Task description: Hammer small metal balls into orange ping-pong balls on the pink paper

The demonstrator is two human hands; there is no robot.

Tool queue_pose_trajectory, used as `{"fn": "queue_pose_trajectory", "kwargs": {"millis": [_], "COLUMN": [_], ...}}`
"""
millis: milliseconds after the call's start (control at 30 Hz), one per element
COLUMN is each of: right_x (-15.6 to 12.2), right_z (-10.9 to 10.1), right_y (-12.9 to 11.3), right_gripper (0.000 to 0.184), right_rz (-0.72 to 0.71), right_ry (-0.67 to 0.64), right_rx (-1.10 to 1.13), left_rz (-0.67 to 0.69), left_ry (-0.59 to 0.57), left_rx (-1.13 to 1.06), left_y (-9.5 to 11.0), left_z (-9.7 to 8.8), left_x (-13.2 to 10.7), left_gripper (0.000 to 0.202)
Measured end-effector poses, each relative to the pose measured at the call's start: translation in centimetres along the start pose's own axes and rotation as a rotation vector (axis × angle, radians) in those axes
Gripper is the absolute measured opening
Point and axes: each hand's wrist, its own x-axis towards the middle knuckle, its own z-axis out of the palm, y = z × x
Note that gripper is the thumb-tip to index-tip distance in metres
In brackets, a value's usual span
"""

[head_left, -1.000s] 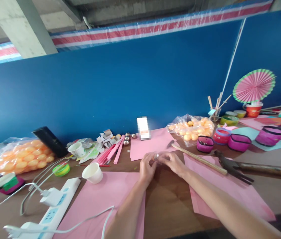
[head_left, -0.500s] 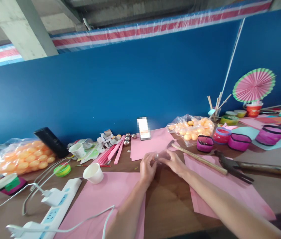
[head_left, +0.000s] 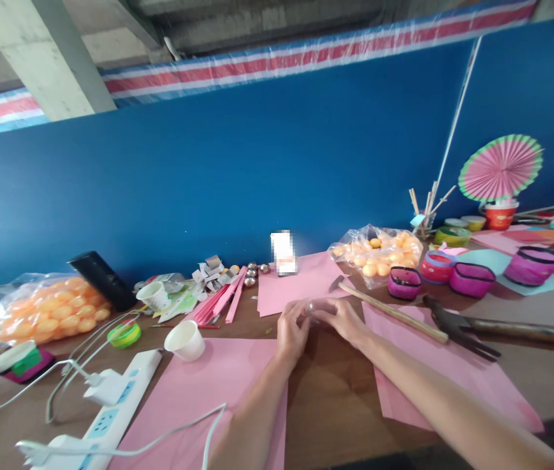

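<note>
Above the middle of the table, my left hand (head_left: 293,333) is closed with its fingertips around a small shiny silvery ball (head_left: 310,307). Meeting it from the other side, my right hand (head_left: 340,318) has thumb and fingers pinched together at the same ball. The fingers partly cover the ball, so its details do not show. Several larger silvery balls (head_left: 251,274) lie further back. Just right of my hands, a small hammer (head_left: 394,312) with a wooden handle rests partly on pink paper (head_left: 419,372).
A claw hammer (head_left: 458,326) lies at the right near purple fabric containers (head_left: 472,279). Bags of orange balls (head_left: 51,310) stand left and back right. A white paper cup (head_left: 185,341), power strip (head_left: 115,405) and loose cables are at the left. A phone (head_left: 284,253) stands behind.
My right hand's fingers have shifted slightly to the left, against the silvery ball, which shows a little more clearly. The left hand has hardly moved.
</note>
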Motion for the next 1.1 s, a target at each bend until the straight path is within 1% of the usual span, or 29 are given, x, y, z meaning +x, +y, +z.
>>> {"fn": "queue_pose_trajectory", "kwargs": {"millis": [200,333,433,600,733,833,900,1000,1100], "right_x": [0.03,0.05,0.14,0.24,0.15,0.12,0.10,0.01,-0.16], "right_z": [0.00,0.02,-0.04,-0.22,-0.22,-0.13,-0.05,0.08,0.17], "right_y": [0.15,0.29,0.44,0.46,0.45,0.52,0.59,0.68,0.64], "right_gripper": [0.039,0.038,0.037,0.036,0.037,0.035,0.033,0.028,0.025], "right_rz": [-0.023,-0.041,-0.055,-0.074,-0.075,-0.097,-0.127,-0.171,-0.198], "right_ry": [0.006,0.016,0.011,0.021,0.044,0.037,0.059,0.085,0.093], "right_rx": [-0.012,-0.039,-0.052,-0.076,-0.073,-0.108,-0.155,-0.213,-0.247], "left_rz": [0.013,0.013,-0.003,-0.073,-0.172,-0.257,-0.300,-0.325,-0.322], "left_ry": [-0.005,-0.008,0.004,0.026,-0.020,-0.048,-0.052,-0.046,-0.047], "left_rx": [0.012,0.028,-0.002,-0.158,-0.341,-0.495,-0.577,-0.640,-0.651], "left_y": [-0.05,0.17,0.23,-0.30,-0.44,-0.04,0.25,0.42,0.39], "left_z": [-0.04,0.05,0.15,0.31,0.33,0.24,0.18,0.15,0.13], "left_x": [0.00,0.04,0.06,0.10,0.12,0.13,0.18,0.30,0.39], "left_gripper": [0.049,0.044,0.044,0.037,0.042,0.039,0.037,0.035,0.035]}}
